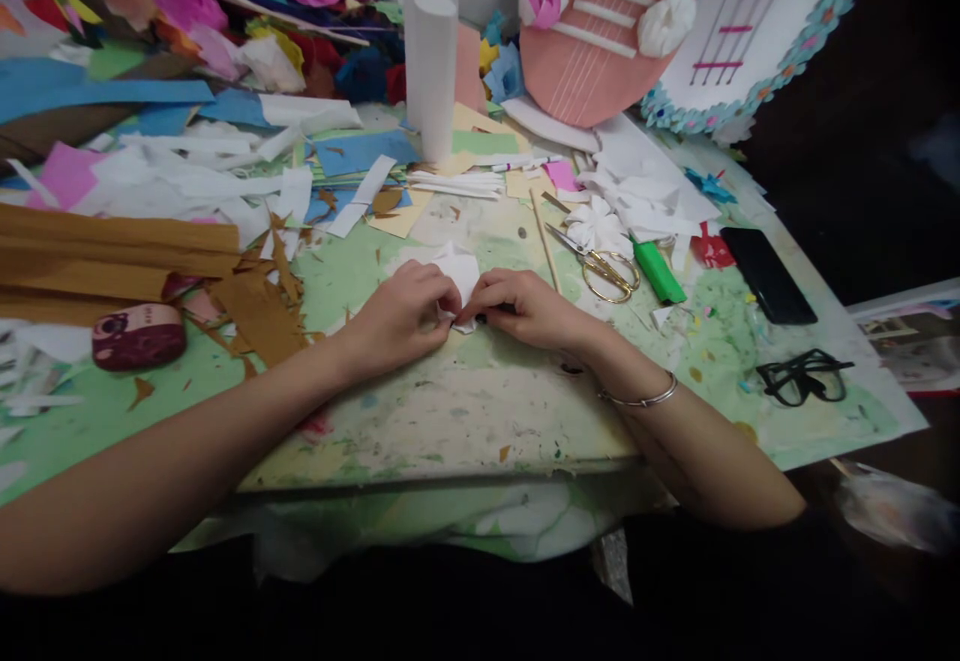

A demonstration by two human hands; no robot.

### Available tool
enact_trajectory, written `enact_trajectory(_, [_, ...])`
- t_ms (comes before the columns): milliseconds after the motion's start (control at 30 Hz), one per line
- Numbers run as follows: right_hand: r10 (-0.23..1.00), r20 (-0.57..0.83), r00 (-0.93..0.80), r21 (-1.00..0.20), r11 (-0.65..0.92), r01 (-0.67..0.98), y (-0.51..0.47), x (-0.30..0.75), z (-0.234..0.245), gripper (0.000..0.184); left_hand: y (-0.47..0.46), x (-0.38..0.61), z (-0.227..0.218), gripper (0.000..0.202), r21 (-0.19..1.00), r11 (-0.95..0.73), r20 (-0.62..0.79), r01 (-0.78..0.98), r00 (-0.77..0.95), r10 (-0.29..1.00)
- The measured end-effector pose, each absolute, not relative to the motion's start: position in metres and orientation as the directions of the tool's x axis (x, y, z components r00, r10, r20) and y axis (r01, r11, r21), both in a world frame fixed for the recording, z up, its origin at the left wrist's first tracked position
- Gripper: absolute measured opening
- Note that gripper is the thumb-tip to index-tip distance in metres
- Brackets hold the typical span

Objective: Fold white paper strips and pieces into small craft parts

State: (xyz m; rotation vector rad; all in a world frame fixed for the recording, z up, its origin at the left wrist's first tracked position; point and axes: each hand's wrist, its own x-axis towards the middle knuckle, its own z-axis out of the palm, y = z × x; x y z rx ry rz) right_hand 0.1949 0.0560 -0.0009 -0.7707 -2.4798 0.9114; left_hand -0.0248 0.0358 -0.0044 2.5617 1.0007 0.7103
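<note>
Both hands meet over a small piece of white paper (459,266) at the middle of the table. My left hand (409,313) pinches its near left edge, fingers curled inward. From the other side, my right hand (529,308) grips the same paper between thumb and fingertips, wearing a silver bangle at the wrist. The paper's upper part stands out beyond the fingers, while its lower edge is mostly covered by them. Gold-handled scissors (609,273) and a thin wooden stick (545,239) lie just right of the paper, beside a white paper flower (598,226).
Brown crepe paper (112,256) and a dark red case (139,336) lie left. A white roll (433,76) stands at the back near a pink paper guitar shape (592,61). To the right are a green roll (658,271), a black phone (769,276) and glasses (802,378).
</note>
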Motion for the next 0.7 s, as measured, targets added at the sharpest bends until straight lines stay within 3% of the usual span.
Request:
enact_trajectory(133, [0.613, 0.177, -0.770, -0.692, 0.634, 0.345, 0.057, 0.195, -0.002, 0.034, 0.024, -0.026, -0.003, 0.024, 0.182, -0.871, 0.336, 0.456, 0.804, 0.491])
enact_trajectory(233, [0.616, 0.166, -0.770, -0.697, 0.626, 0.350, 0.057, 0.196, -0.002, 0.033, 0.014, -0.027, 0.001, 0.026, 0.076, -0.899, 0.302, 0.432, 0.849, 0.434])
enact_trajectory(500, [0.616, 0.173, -0.769, -0.705, 0.622, 0.340, 0.057, 0.195, -0.002, 0.032, 0.005, -0.030, 0.001, 0.024, -0.045, -0.879, 0.340, 0.475, 0.835, 0.434])
enact_trajectory(700, [0.715, 0.128, -0.687, -0.779, 0.501, 0.376, 0.056, 0.193, -0.004, 0.042, 0.006, -0.029, 0.000, 0.024, -0.052, -0.873, 0.354, 0.484, 0.827, 0.438])
